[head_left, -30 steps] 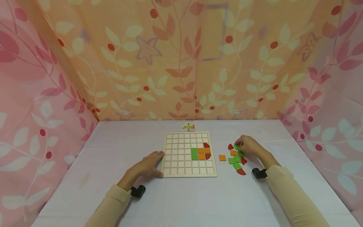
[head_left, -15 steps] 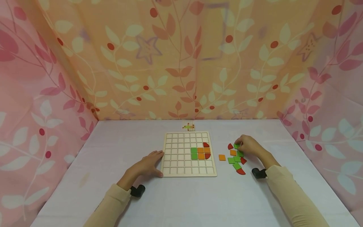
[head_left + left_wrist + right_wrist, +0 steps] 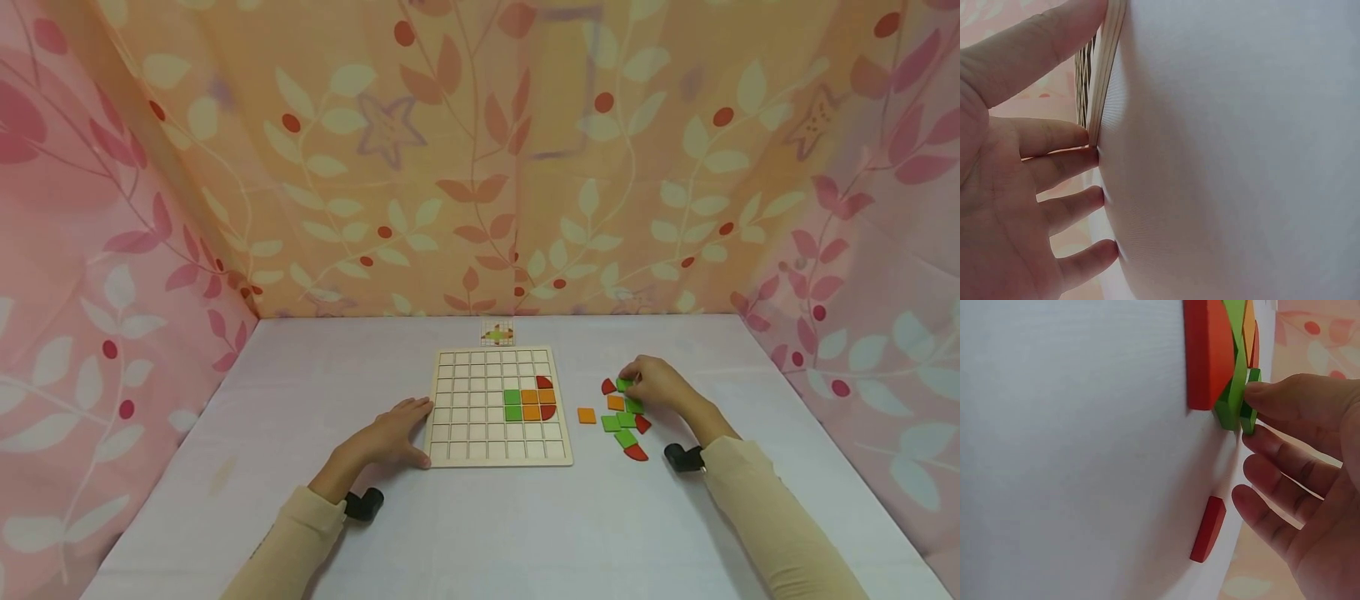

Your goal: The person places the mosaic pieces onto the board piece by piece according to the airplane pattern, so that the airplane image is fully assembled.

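My right hand (image 3: 660,385), in the head view, is at the far end of loose tiles right of the board. In the right wrist view, thumb and index finger pinch a green square tile (image 3: 1249,419), tilted on edge beside another green tile (image 3: 1230,403); the other fingers are held apart. My left hand (image 3: 390,433) lies at the left edge of a pale wooden grid board (image 3: 457,433), thumb at its near corner. In the left wrist view its fingers are spread, fingertips at the board's edge. Green squares, orange squares and two red rounded pieces (image 3: 548,412) sit on the board.
Loose orange squares (image 3: 587,416), green squares (image 3: 611,424) and red rounded pieces (image 3: 636,452) lie right of the board, some overlapping. A small pattern card (image 3: 497,333) lies behind it. Patterned curtains (image 3: 480,167) hang at the back and both sides of the white table (image 3: 480,533).
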A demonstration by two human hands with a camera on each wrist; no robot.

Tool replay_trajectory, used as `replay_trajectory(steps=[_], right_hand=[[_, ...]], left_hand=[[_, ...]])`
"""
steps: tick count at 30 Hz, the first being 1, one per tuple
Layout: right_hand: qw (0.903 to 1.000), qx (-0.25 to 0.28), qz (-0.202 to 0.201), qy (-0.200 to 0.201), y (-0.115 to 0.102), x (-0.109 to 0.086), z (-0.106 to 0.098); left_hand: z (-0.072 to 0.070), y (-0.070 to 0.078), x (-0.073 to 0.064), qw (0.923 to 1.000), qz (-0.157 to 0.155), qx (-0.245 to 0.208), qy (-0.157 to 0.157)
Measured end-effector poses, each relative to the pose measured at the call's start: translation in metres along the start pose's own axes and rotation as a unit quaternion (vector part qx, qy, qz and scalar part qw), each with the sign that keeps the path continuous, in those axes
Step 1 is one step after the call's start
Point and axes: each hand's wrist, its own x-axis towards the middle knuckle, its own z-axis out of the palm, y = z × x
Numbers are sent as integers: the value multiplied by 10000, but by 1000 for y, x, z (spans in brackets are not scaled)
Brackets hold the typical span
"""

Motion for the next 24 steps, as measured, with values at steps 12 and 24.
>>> replay_trajectory(steps=[12,24], right_hand=[[9987,60,-320,387,-12,-3,-3],[9955,254,-695,597,-38,3,2]], left_hand=[[-1,1,-1,10000,0,36,0],[0,2,-1,10000,11,3,24]])
